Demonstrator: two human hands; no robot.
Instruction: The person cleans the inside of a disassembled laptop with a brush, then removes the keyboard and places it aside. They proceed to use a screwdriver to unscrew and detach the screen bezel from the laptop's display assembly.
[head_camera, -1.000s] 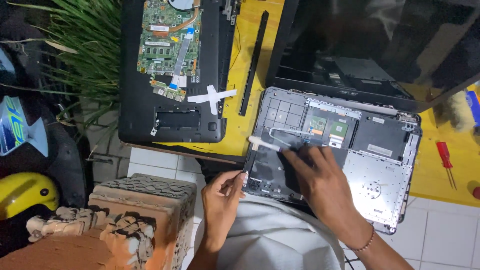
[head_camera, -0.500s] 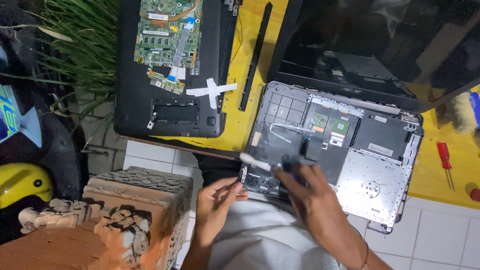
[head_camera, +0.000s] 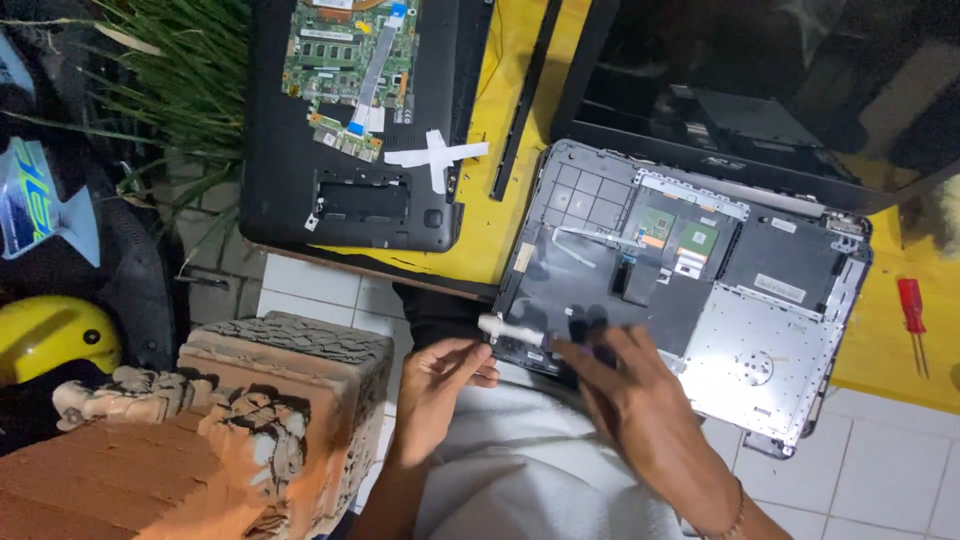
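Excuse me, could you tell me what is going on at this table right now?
A person is working on a dismantled laptop. The right hand holds a small white brush-like tool at the near edge of the open grey laptop case, while the left hand hovers beside it. A second opened laptop with its green circuit board exposed lies further back, and a red screwdriver rests at the right.

Right hand (head_camera: 640, 405) holds a small white brush (head_camera: 512, 329), its grip pinched at the near edge of the grey laptop base (head_camera: 780, 330). Left hand (head_camera: 440, 385) loosely curled just beside the brush tip, at the same edge. Second opened laptop (head_camera: 350, 200) with green circuit board (head_camera: 350, 60) lies on yellow tabletop (head_camera: 500, 230). Red screwdriver (head_camera: 912, 310) at right.
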